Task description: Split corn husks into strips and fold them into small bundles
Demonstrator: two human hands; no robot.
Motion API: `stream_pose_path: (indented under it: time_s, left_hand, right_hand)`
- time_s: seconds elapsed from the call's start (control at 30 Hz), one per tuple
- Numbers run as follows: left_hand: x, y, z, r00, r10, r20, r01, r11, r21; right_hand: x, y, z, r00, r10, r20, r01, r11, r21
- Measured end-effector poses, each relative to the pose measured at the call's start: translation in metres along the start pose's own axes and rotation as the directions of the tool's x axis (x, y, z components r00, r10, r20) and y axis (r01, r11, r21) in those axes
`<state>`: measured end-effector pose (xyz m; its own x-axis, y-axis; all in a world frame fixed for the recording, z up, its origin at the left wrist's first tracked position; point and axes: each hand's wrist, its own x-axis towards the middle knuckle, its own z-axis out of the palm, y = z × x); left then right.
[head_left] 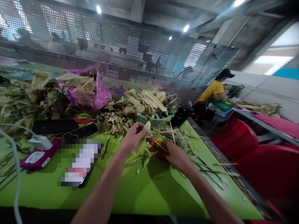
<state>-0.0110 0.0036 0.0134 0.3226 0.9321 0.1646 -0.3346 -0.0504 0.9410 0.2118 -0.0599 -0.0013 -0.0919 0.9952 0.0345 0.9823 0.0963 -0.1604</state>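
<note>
My left hand (pixel 133 138) pinches a pale strip of corn husk (pixel 147 127) between thumb and fingertips. Just to its right, my right hand (pixel 175 155) is closed around scissors (pixel 160 145) with red and yellow handles; most of them is hidden by the fingers. Below the two hands lie loose husk scraps (pixel 147 158) on the green tabletop (pixel 130 196). Behind them stands a green basket (pixel 153 121) heaped with dried corn husks (pixel 151 101).
A pink plastic bag (pixel 86 96) of husks and a large husk pile (pixel 35 93) fill the back left. Phones (pixel 81 163), a purple power strip (pixel 39 155) and a white cable (pixel 14 161) lie left. A person in yellow (pixel 216 88) sits beyond red chairs (pixel 235 137).
</note>
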Motion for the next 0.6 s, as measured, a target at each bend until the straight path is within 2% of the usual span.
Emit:
stream_pose_path:
  time_s: [0.1,0.17,0.27,0.4,0.5,0.6]
  left_hand:
    - [0.000,0.000,0.001,0.998,-0.057,0.029,0.061,0.990,-0.126]
    - [0.001,0.000,0.001,0.996,-0.089,0.027,0.093,0.978,-0.187]
    - [0.002,0.000,-0.001,0.993,-0.110,0.032,0.115,0.962,-0.246]
    - [0.002,0.000,-0.003,0.992,-0.113,0.047,0.122,0.949,-0.290]
    - [0.001,0.000,-0.003,0.992,-0.120,0.048,0.128,0.944,-0.304]
    - [0.001,0.002,-0.002,0.991,-0.126,0.042,0.133,0.938,-0.320]
  right_hand:
    - [0.004,-0.007,0.001,1.000,0.021,-0.010,-0.021,1.000,0.003]
    - [0.006,-0.007,-0.004,0.999,0.042,0.004,-0.042,0.997,0.065]
    - [0.004,0.002,-0.012,0.997,0.076,0.032,-0.080,0.976,0.202]
    - [-0.001,0.020,-0.018,0.998,0.047,0.029,-0.054,0.928,0.369]
    - [-0.007,0.023,-0.024,0.996,0.090,0.029,-0.092,0.858,0.506]
    - [-0.014,0.012,-0.032,0.991,0.094,0.098,-0.135,0.712,0.689]
